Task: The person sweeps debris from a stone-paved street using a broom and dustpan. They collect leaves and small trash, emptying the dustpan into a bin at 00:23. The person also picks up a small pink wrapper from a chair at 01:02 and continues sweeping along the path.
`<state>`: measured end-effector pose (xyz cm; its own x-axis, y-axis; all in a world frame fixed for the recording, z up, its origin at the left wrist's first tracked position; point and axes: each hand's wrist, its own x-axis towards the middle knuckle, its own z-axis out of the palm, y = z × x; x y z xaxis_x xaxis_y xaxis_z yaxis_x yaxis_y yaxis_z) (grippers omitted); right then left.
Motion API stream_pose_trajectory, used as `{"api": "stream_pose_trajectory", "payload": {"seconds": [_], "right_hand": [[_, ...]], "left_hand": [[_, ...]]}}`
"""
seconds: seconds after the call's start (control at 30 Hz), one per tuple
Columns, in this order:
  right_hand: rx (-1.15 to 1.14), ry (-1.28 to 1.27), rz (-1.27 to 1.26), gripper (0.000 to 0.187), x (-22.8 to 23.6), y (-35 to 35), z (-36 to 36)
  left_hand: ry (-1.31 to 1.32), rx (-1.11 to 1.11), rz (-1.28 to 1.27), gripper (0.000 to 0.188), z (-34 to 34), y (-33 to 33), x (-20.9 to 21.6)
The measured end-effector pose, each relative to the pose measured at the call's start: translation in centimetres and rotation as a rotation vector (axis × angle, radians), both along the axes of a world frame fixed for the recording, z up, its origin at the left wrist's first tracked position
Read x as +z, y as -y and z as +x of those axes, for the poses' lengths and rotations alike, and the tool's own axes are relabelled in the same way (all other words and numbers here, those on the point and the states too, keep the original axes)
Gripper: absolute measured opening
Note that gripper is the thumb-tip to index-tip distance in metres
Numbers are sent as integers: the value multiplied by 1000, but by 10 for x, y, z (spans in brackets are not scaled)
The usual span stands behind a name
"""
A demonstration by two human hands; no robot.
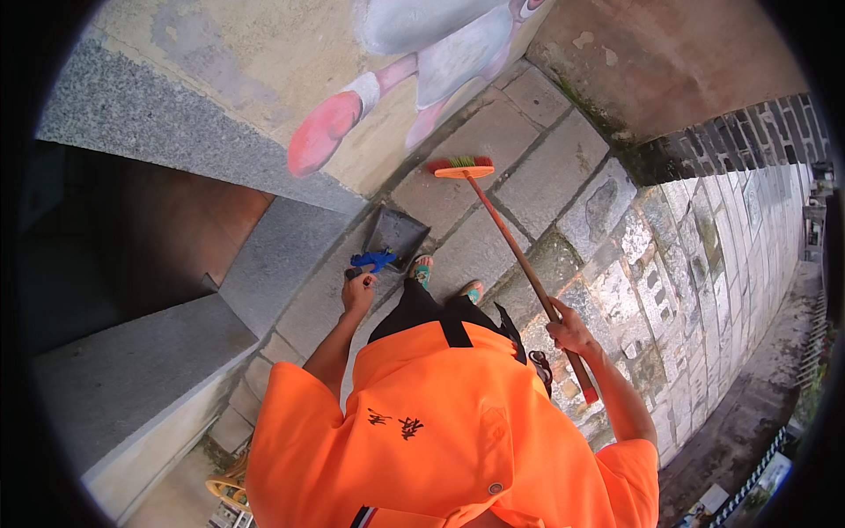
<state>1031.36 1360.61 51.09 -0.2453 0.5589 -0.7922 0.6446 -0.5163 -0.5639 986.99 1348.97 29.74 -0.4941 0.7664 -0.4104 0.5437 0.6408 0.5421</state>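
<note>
right hand holds broom slanting forward-left

Painted wall w/ dk doorway, stone-slab flr

The broom is showing a reddish-brown handle, an orange head and bristles in red and green. The dustpan is looking dark grey, the bundle bright blue. The shirt is blazing orange, the trousers are showing black, and the wall is wearing pink-and-white paint over beige
</note>
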Motion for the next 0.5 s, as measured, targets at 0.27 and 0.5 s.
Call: {"api": "stream_pose_trajectory", "payload": {"seconds": [0.27,0.5], "right_hand": [[274,-1,71,64,-20,35,-15],[-109,-175,-467,62,58,39,-1]], "left_hand": [[-53,-61,-6,18,0,-7,7],[-108,-125,236,21,-9,1,-12]]}}
